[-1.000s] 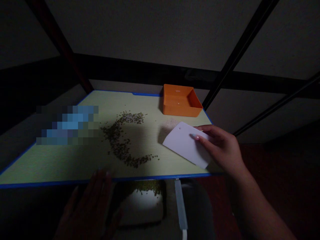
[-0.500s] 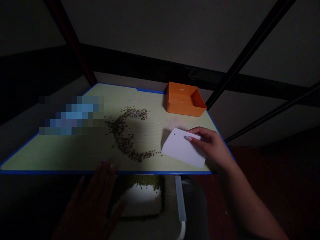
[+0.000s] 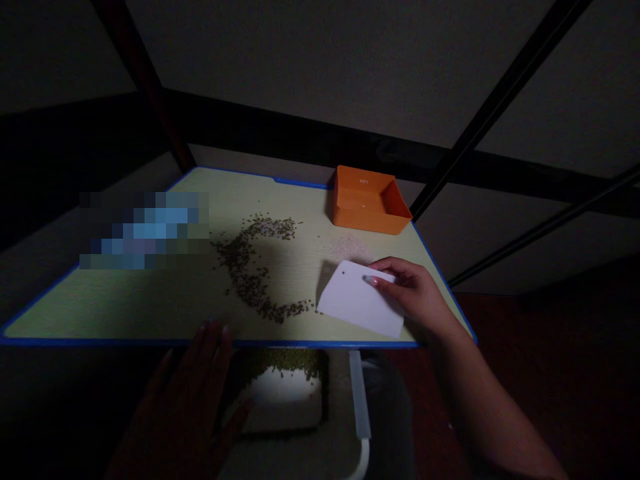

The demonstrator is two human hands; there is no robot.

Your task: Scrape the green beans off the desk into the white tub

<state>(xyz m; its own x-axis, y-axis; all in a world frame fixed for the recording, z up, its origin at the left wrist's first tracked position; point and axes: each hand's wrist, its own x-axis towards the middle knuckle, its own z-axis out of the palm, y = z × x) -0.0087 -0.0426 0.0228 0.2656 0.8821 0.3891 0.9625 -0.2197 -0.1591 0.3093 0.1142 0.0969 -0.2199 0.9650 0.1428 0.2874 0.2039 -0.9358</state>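
My right hand grips a white plastic scraper with a small hole near one corner, thumb on its upper face. The scraper is tilted low over the right front of the table. To its left, dark seed-like grains lie in a curved band. A patch of fine pale bits lies just beyond the scraper. My left hand is dim, fingers stretched out, with fingertips at the table's front edge. Beside it, below the edge, a tray holds greenish grains along its far side.
The pale folding table has a blue rim. An orange open box stands at the back right. A blurred blue patch covers something at the left. A white table leg drops below the front edge, and a wall rises behind.
My right hand has shifted slightly left and toward me with the scraper. My left hand and the grains look nearly unchanged.
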